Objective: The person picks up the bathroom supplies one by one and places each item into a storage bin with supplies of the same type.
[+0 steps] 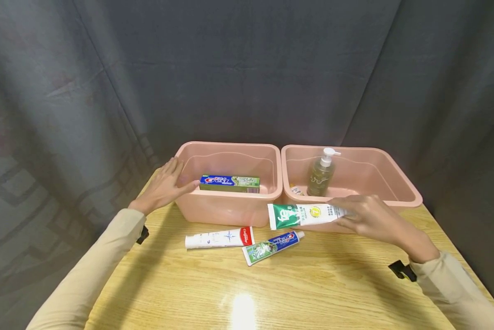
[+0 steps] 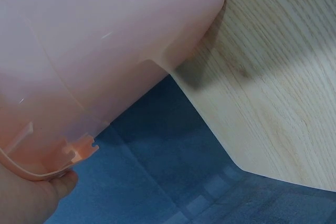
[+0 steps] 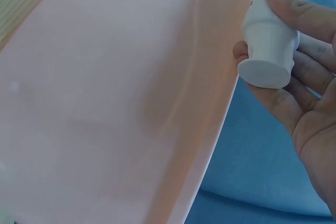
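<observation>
My right hand [image 1: 370, 217] pinches a green and white toothpaste tube [image 1: 306, 215] near its cap end, holding it level in front of the right pink bin [image 1: 395, 176]. In the right wrist view the thumb and fingers [image 3: 302, 11] lie around the tube's white cap [image 3: 265, 72]. My left hand [image 1: 162, 185] rests on the left rim of the left pink bin [image 1: 226, 208], fingers extended and thumb spread at the front corner. On the table in front of the bins lie a white and red Colgate tube [image 1: 218, 238] and a blue and green Crest tube [image 1: 273, 247].
Inside the left bin is a Crest toothpaste box [image 1: 230, 183]. The right bin contains a pump bottle [image 1: 321, 176] and a small, partly hidden packet [image 1: 297, 190]. Both bins stand side by side on a wooden table [image 1: 189, 293], with a grey curtain [image 1: 238, 73] behind.
</observation>
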`<action>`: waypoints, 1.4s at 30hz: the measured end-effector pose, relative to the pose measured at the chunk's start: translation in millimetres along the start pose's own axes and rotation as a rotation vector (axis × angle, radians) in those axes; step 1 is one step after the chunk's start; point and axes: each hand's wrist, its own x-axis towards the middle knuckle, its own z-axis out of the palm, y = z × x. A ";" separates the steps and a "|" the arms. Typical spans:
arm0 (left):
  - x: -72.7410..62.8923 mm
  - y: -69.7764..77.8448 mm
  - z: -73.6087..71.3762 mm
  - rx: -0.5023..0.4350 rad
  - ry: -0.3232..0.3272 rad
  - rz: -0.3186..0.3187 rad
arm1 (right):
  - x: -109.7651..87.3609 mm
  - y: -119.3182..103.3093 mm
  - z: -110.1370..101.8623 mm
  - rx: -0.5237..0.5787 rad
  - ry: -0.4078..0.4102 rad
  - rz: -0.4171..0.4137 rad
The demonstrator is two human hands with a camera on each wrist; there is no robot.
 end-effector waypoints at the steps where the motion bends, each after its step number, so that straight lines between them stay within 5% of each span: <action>1: 0.1 -0.1 0.0 -0.001 -0.002 -0.002 | 0.9 -0.3 -0.1 0.003 0.002 0.001; 19: 1.0 2.7 0.5 0.004 0.005 0.005 | 26.9 -0.7 -3.2 0.029 0.053 -0.036; 42: 0.5 -0.7 -0.5 0.008 0.005 0.006 | 58.1 9.3 22.7 0.032 0.136 0.029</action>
